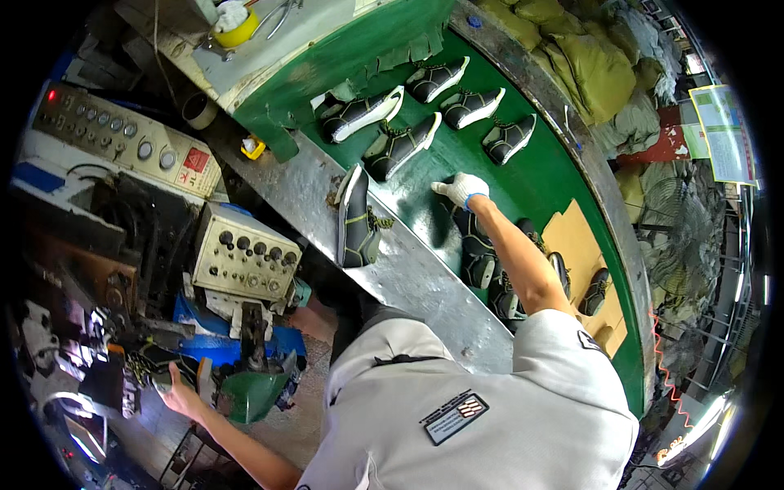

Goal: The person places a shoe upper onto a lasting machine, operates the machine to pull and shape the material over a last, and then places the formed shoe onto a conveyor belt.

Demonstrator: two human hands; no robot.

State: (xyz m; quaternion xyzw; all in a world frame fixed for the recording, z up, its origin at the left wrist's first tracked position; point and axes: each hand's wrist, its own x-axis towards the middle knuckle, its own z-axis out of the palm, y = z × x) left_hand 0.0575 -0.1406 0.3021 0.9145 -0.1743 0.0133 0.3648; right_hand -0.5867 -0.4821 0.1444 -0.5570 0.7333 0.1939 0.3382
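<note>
My right hand [463, 190], in a white knit glove with a blue cuff, reaches out over the green surface. It is closed on one end of a black shoe [478, 245], part of which the glove and forearm hide. My bare left hand [181, 398] is low on the left by the machine, thumb raised. It appears to grip a dark shoe [151, 365] with yellow-green laces; its other fingers are mostly hidden. Another black shoe [353, 224] with a white sole lies on its side on the metal ledge [416, 282], between my two hands.
Several black shoes with white soles [404, 147] stand on the green surface [535, 192]. More shoes [594, 292] rest on and beside a cardboard sheet [572, 237] at right. Control boxes [245, 253] and machinery crowd the left. A yellow tape roll [237, 31] sits at the top.
</note>
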